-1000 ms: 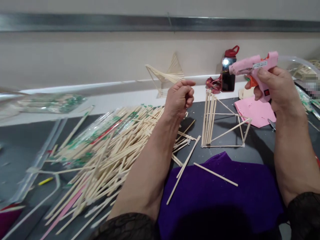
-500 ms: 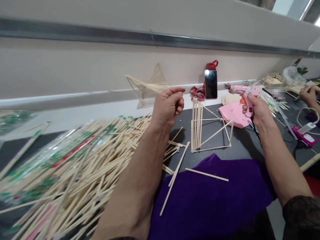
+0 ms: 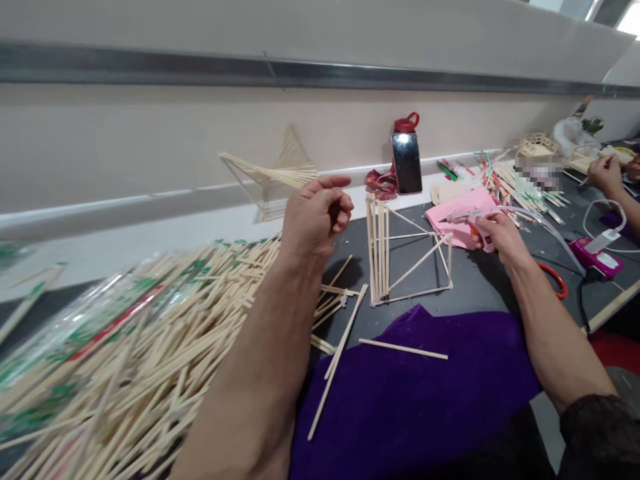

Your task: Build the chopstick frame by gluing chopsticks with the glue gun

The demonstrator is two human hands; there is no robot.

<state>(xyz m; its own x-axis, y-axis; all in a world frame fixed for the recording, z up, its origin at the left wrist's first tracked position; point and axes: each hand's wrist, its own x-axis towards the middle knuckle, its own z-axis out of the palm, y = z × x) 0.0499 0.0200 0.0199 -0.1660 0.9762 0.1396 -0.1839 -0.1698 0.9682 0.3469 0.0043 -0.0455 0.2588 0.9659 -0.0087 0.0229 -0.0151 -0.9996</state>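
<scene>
My right hand [image 3: 497,237] grips a pink hot glue gun [image 3: 467,215], its nozzle pointing left over a folded pink sheet [image 3: 454,205]. In mid-air left of the stick frame, my left hand [image 3: 320,210] holds nothing that I can see. Its index finger is stretched out and the others are loosely curled, apart from the thumb. Between my hands, a box-like wooden stick frame [image 3: 420,270] stands on the dark table, with several upright sticks along its left side. Loose sticks [image 3: 403,349] lie on the purple cloth [image 3: 425,393] in front.
A large pile of wooden sticks [image 3: 200,333] with plastic wrappers covers the left. A twisted stick model [image 3: 270,173] stands by the wall. A phone [image 3: 407,163] leans on a red-capped bottle [image 3: 405,125]. A purple power adapter [image 3: 595,259] and another person's hand [image 3: 605,172] are right.
My right hand has lowered the glue gun toward the pink sheet, turning its nozzle slightly down. My left hand stays raised, its curl a little looser. The view has shifted slightly right.
</scene>
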